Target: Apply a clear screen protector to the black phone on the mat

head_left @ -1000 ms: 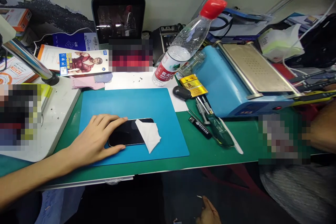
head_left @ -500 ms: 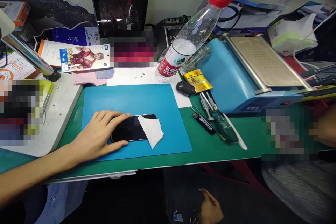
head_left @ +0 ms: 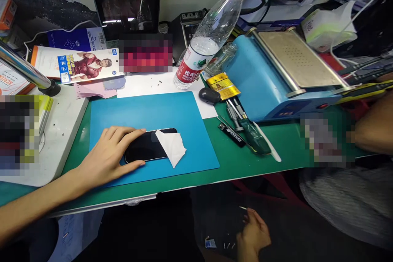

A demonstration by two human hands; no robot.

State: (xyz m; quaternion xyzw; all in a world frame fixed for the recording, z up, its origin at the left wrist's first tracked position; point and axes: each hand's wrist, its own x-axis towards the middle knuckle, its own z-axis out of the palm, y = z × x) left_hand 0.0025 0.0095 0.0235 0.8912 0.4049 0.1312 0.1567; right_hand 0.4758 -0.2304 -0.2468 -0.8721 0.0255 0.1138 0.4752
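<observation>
A black smartphone (head_left: 144, 146) lies flat on a blue mat (head_left: 196, 118). My left hand (head_left: 112, 151) grips its left end, the thumb on the near edge and the fingers along the far edge. A crumpled white wipe (head_left: 172, 147) covers part of the phone's right end and spills onto the mat. Below the table's front edge, my right hand (head_left: 254, 233) pinches a thin white stick (head_left: 242, 208) whose exact kind I cannot make out.
A tilted-looking water bottle (head_left: 199, 57) and black earbud case (head_left: 209, 95) stand behind the mat. Tools, including a green-handled one (head_left: 254, 137), lie right of it, before a blue heating-plate machine (head_left: 258, 73). Another person's arm (head_left: 373, 127) is at the right.
The camera view has shifted, so the table's things sit slightly further left and higher. My right hand has moved right and up, showing more of the white stick. My left hand stays on the phone.
</observation>
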